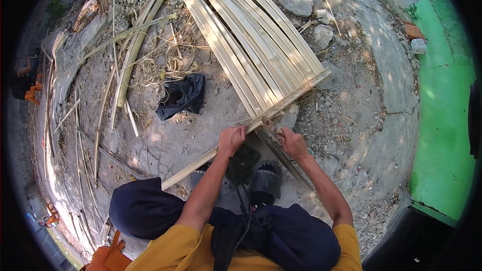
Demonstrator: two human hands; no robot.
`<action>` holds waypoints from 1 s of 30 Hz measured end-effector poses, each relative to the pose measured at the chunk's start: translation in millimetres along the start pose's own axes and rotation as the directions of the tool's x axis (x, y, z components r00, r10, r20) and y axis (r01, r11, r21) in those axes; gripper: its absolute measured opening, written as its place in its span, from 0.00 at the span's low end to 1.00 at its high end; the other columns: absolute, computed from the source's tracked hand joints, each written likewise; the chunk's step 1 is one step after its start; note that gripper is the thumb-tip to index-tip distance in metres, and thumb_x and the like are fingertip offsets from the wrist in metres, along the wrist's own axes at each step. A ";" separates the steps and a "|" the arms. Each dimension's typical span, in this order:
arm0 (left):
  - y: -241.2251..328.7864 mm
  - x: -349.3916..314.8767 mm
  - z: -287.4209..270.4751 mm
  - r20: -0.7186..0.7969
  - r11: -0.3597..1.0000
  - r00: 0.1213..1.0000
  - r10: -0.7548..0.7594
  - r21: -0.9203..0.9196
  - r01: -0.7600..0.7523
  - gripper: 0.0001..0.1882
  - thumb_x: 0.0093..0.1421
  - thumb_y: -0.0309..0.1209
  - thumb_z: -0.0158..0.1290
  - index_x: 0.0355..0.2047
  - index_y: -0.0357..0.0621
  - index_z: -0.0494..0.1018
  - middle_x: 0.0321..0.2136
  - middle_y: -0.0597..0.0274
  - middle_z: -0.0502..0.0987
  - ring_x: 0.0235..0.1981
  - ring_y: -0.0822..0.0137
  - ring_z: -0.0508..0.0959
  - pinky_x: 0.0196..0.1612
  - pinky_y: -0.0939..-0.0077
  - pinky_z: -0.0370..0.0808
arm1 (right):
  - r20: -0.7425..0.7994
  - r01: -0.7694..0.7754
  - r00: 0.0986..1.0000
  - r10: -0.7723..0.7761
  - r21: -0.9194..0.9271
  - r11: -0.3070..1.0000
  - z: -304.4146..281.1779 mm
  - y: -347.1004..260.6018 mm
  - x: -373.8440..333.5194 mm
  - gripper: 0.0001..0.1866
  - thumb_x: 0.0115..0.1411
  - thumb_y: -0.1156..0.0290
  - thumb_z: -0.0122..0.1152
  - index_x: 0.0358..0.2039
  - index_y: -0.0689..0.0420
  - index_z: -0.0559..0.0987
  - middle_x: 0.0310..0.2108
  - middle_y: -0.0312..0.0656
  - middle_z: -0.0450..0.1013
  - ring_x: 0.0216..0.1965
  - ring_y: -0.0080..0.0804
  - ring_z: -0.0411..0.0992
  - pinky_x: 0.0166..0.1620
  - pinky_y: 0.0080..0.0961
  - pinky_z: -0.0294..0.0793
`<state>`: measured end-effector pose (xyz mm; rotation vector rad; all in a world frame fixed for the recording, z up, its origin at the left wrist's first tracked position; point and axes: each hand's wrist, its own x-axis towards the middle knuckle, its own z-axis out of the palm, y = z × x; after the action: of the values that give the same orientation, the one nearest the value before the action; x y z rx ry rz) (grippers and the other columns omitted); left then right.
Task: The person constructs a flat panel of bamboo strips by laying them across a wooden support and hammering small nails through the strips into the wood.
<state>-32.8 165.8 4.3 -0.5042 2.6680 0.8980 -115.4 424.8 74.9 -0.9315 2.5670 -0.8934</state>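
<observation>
The left hand (232,139) is curled around the crossbar (296,94), just short of where the row of bamboo slats (256,50) meets it; the slats spread away beyond both hands. The right hand (293,144) is bent into a loose fist near the bar, beside the top of a dark wooden stick (287,159) that slants back beneath it toward the person; whether it pinches anything I cannot tell. To work well here, the left hand would do best to hold the bar firmly and squarely, close to the joint, so that it does not roll while the right hand works beside it. The right hand's moves are probably safest short and controlled, with the left fingers clear of their line, since bamboo edges can splinter. Both shoes (265,183) lie nearer the body than the hands, so any push is better aimed away from them. The black plastic bag (183,95) beyond the left hand, off to its left, seems well out of the way.
</observation>
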 end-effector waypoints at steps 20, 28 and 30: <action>9.1 0.5 -5.8 0.004 1.000 1.000 -0.011 -0.007 0.011 0.30 0.74 0.53 0.39 0.33 0.46 0.84 0.29 0.39 0.83 0.33 0.37 0.83 0.41 0.44 0.80 | 0.011 -0.126 0.992 0.126 -0.029 0.992 9.6 -17.1 -11.0 0.09 0.73 0.66 0.53 0.46 0.58 0.69 0.31 0.61 0.78 0.33 0.66 0.77 0.34 0.57 0.76; 5.3 -1.3 -1.9 0.011 1.000 1.000 -0.002 -0.010 0.002 0.30 0.74 0.52 0.39 0.34 0.45 0.84 0.31 0.39 0.83 0.35 0.36 0.83 0.43 0.45 0.80 | -0.075 -0.199 0.978 0.195 -0.044 0.979 11.1 -10.0 -5.1 0.08 0.71 0.70 0.52 0.47 0.59 0.69 0.27 0.62 0.76 0.30 0.67 0.76 0.33 0.58 0.74; 4.3 0.1 -1.8 0.010 0.999 1.000 -0.022 -0.029 0.022 0.30 0.74 0.52 0.40 0.34 0.45 0.84 0.31 0.38 0.83 0.35 0.36 0.83 0.43 0.44 0.80 | -0.125 -0.178 0.976 0.177 0.007 0.984 6.0 -25.4 -7.5 0.08 0.72 0.70 0.52 0.46 0.59 0.69 0.28 0.62 0.76 0.30 0.67 0.76 0.33 0.59 0.73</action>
<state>-34.9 167.9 7.9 -0.5331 2.6387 0.9321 -94.7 411.5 86.6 -0.6527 2.7068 -0.9217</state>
